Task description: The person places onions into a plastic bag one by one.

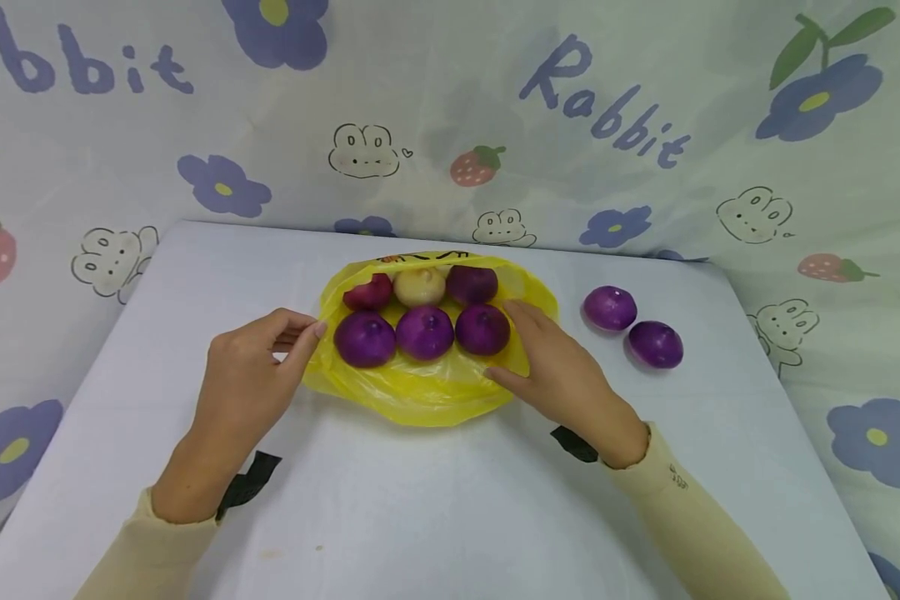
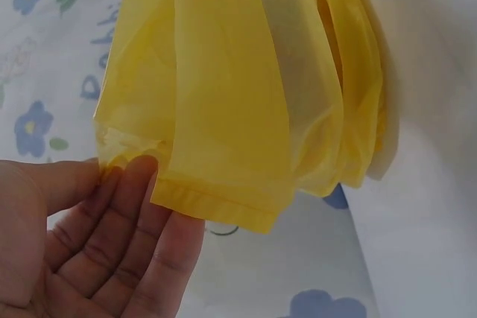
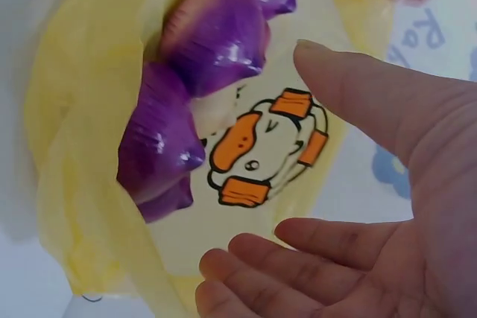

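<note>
A yellow plastic bag (image 1: 420,400) lies with its mouth spread open in the middle of the table. Inside it sit several onions: three purple onions (image 1: 424,332) in front, and behind them a reddish onion (image 1: 368,293), a pale onion (image 1: 419,287) and a darker one. At the bag's left edge, my left hand (image 1: 251,367) pinches the film between thumb and fingers, as the left wrist view also shows. My right hand (image 1: 562,367) is at the bag's right side with thumb and fingers spread, holding nothing. Whether its fingertips touch the bag I cannot tell.
Two more purple onions (image 1: 610,308) lie on the white table (image 1: 450,517) to the right of the bag. A patterned cloth (image 1: 420,83) with rabbits and flowers hangs behind the table. A cartoon print (image 3: 253,154) shows on the bag.
</note>
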`<state>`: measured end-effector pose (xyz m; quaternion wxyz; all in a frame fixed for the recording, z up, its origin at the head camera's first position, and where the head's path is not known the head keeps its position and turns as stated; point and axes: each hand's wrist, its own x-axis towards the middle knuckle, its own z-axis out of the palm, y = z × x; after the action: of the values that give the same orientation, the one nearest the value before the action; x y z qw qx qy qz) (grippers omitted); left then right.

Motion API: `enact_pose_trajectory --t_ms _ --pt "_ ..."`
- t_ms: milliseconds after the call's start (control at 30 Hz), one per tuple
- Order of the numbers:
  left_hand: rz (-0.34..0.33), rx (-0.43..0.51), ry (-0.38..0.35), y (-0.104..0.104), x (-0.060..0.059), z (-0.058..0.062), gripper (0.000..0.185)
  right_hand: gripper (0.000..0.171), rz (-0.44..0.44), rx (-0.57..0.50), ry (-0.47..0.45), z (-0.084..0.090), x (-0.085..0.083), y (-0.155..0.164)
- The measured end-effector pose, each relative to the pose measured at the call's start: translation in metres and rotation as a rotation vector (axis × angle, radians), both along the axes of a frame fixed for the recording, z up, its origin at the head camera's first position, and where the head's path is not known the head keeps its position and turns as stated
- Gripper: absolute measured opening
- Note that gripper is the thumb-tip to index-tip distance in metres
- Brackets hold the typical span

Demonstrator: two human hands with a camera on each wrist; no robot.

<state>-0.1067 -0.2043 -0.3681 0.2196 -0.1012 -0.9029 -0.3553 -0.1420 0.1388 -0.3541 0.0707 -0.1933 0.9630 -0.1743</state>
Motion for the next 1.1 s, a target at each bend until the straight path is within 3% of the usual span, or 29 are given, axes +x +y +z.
enact_pose_trajectory --t_ms 600,1100 --pt "0.006 -0.002 -0.014 0.001 0.002 0.0 0.008 0.09 -0.043 -0.126 0.098 0.017 0.033 0.054" --pt "0.003 -0.019 -0.015 0.003 0.002 0.0 0.009 0.107 -0.274 -0.16 0.08 0.016 0.041 0.122"
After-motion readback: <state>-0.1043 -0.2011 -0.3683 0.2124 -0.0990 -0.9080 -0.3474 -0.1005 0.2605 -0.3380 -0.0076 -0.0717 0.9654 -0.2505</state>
